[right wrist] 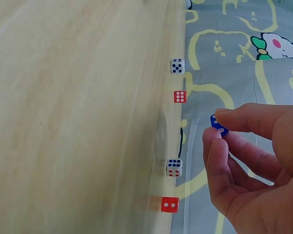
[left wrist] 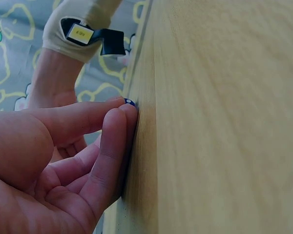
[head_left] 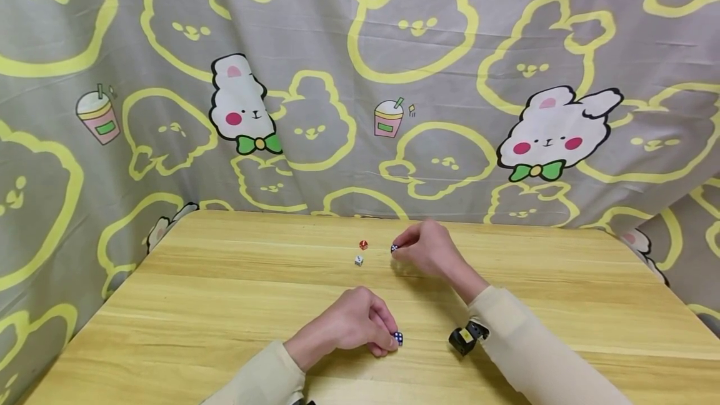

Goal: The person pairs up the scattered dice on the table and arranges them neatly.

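"What's nearest to you?"

"My left hand [head_left: 357, 320], thumb and fingers pinching the near blue die [head_left: 399, 338] low over the table [head_left: 225, 305]. I can't tell whether that die touches it."

"And past that?"

"A white die [head_left: 359, 260], resting farther off and a little left. To its right, my right hand [head_left: 430, 249] pinches the far blue die [right wrist: 219, 124], thumb and fingertip parted only by the die itself."

"Anything farther?"

"A red die [head_left: 364, 245], just beyond the white one, not touching it. The right wrist view also shows a second white die [right wrist: 174, 167] and a second red die [right wrist: 170, 209], near each other; I take them to be off to the right, hidden from above by my right hand."

"So how far along are you?"

"Partway, I'd judge: four dice are down and out of hand, both blue ones not yet released. Whether those four need more handling, I can't tell."
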Demonstrator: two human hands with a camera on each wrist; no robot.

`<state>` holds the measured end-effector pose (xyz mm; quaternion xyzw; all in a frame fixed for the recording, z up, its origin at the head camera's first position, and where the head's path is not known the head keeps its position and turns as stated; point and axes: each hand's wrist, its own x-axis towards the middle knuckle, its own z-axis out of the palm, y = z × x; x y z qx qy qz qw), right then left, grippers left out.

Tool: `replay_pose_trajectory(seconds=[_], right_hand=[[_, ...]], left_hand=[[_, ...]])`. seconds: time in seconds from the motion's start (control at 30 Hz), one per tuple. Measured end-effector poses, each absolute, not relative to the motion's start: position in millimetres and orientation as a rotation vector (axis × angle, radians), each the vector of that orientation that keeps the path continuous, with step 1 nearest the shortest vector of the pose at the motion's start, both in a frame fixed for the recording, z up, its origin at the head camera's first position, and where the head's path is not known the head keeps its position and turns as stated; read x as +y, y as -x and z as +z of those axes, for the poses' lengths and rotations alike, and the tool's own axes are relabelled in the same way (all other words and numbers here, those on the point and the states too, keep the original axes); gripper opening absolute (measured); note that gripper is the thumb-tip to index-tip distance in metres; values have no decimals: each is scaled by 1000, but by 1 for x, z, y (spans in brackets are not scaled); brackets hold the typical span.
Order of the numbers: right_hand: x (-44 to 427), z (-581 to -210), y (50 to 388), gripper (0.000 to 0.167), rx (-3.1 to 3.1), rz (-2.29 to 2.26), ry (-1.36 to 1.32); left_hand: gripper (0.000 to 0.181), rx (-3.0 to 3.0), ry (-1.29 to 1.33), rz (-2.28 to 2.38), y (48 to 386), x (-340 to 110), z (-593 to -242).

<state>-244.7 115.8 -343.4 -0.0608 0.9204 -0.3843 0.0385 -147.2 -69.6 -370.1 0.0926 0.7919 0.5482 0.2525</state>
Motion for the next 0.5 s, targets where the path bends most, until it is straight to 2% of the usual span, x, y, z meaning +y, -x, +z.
replay_pose_trajectory(seconds=[0.5], right_hand=[[137,-345,228,9,2820,-1193,199]], left_hand=[[14,2151,-268,1496,147,-70,-370]])
